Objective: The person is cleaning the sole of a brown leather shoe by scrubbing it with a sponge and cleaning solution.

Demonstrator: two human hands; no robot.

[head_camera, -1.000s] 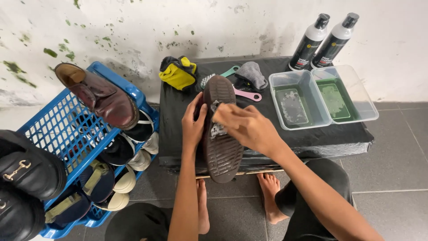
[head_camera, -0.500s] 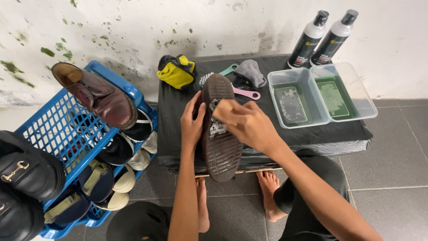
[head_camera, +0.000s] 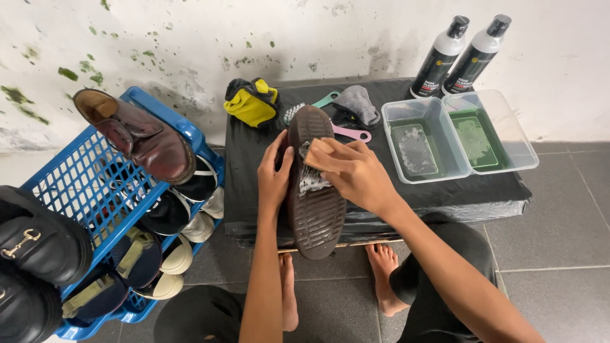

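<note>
Shoe first: it lies sole-up over the front edge of the black bench, toe toward the wall, heel hanging out above my knees. I judge it fairly heavy and stiff for its size, with a thick rubbery sole that barely flexes, so it should take firm pressure without folding. The tread is dark brown, ridged, and carries a patch of whitish foam near the middle, so that part is probably slippery; the dry side edges look like the safest place to hold. My left hand grasps it there, fingers wrapped along the left rim at mid-length. My right hand is clenched around a tan brush, its bristles pressed into the foamy patch. Behind sit two clear tubs with greenish bottoms, two spray bottles against the wall, a yellow cloth and a grey cloth. A blue basket of other footwear stands left.
</note>
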